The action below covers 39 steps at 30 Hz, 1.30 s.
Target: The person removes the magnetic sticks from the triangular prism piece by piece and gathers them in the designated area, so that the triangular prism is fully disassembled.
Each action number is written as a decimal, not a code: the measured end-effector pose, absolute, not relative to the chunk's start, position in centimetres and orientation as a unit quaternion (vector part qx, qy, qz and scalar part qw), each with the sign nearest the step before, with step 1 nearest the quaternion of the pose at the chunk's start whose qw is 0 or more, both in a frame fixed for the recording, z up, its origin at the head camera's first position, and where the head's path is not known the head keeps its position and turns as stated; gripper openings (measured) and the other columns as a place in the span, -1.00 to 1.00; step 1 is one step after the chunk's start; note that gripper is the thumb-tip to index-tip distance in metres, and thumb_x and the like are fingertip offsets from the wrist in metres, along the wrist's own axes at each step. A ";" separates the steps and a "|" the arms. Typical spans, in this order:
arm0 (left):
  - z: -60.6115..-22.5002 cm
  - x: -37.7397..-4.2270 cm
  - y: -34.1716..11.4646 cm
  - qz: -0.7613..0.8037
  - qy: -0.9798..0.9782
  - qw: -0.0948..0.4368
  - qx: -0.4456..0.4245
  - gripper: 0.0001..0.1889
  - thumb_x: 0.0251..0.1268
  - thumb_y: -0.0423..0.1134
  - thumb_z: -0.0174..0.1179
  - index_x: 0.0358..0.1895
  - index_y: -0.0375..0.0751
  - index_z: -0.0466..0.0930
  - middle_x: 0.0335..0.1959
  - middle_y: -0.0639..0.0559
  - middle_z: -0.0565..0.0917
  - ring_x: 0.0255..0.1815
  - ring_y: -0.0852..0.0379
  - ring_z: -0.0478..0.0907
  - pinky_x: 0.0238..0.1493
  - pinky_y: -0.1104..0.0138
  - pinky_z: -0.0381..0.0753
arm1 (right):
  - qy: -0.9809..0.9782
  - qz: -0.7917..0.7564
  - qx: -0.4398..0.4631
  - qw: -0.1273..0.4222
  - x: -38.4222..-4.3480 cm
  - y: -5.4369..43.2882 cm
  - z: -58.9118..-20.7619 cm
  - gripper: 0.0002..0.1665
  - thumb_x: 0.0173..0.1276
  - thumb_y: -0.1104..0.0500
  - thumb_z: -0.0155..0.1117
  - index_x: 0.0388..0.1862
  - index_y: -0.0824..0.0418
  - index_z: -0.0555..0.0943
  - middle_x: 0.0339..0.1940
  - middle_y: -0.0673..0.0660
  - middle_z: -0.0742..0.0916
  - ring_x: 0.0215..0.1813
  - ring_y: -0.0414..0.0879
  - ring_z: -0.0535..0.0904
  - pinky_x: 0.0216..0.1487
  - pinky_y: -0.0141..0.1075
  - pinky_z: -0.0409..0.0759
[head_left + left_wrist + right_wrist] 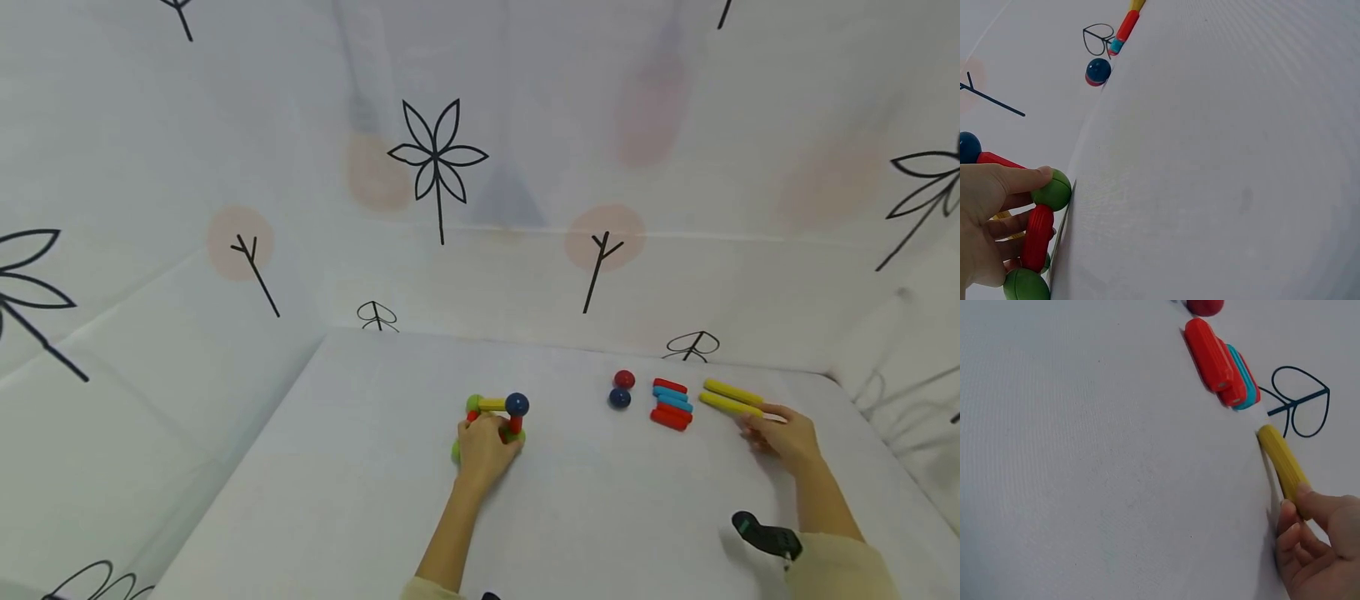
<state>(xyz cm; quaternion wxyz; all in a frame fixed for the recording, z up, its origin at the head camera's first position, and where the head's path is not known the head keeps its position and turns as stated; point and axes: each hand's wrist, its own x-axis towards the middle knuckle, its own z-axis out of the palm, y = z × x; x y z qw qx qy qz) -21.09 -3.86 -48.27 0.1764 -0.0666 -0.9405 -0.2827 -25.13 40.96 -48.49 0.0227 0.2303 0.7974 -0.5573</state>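
Observation:
My left hand (483,450) grips a built frame of balls and rods at the middle of the table. In the left wrist view its thumb lies on a green ball (1054,190), joined by a red rod (1037,237) to another green ball (1026,285). A dark blue ball (517,405) tops the frame, with a yellow rod (492,405) running from it. At the right, my right hand (786,435) pinches the near end of a yellow rod (1284,464) between thumb and fingers. A second yellow rod (733,392) lies just behind it.
Left of the yellow rods, short red rods (669,419) and blue rods (672,399) lie in a row. A loose red ball (624,379) and a dark blue ball (619,398) sit beside them. White patterned cloth (510,275) walls the table's back and sides.

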 end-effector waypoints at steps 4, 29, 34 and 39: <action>-48.2 -21.1 -3.8 -0.287 -0.940 0.174 -0.067 -0.73 -0.11 -0.17 0.46 -0.35 -0.26 0.71 -0.37 0.00 0.72 -0.21 0.07 0.59 0.02 -0.02 0.35 | 0.792 -0.552 0.261 0.010 -25.3 40.8 -48.5 -0.11 0.30 0.05 0.16 0.39 0.50 0.02 -0.70 -0.19 0.58 -0.60 -0.28 0.54 -0.56 -0.38 0.54; -48.5 -21.3 -3.8 -0.297 -0.937 0.171 -0.069 -0.76 -0.12 -0.19 0.46 -0.39 -0.27 0.70 -0.36 -0.01 0.72 -0.19 0.08 0.59 -0.01 -0.02 0.33 | 0.788 -0.548 0.269 -0.073 -24.6 38.3 -48.4 -0.20 0.34 0.11 0.12 0.42 0.43 0.08 -0.60 -0.17 0.51 -0.65 -0.34 0.55 -0.62 -0.45 0.52; -48.3 -21.3 -3.8 -0.293 -0.938 0.168 -0.073 -0.77 -0.11 -0.21 0.44 -0.40 -0.27 0.70 -0.37 -0.01 0.72 -0.18 0.07 0.58 -0.03 0.01 0.34 | 0.821 -0.516 0.200 -0.142 -23.9 34.8 -47.8 -0.32 0.35 0.09 0.17 0.32 0.44 0.28 -0.45 -0.15 0.52 -0.61 -0.39 0.51 -0.57 -0.49 0.52; -48.1 -21.3 -3.9 -0.299 -0.937 0.159 -0.091 -0.82 -0.11 -0.23 0.42 -0.46 -0.26 0.68 -0.42 0.01 0.70 -0.24 0.08 0.57 -0.04 0.04 0.34 | 0.818 -0.541 0.092 -0.174 -23.0 30.0 -46.5 -0.43 0.32 0.10 0.23 0.21 0.37 0.42 -0.42 -0.24 0.56 -0.51 -0.31 0.56 -0.50 -0.51 0.53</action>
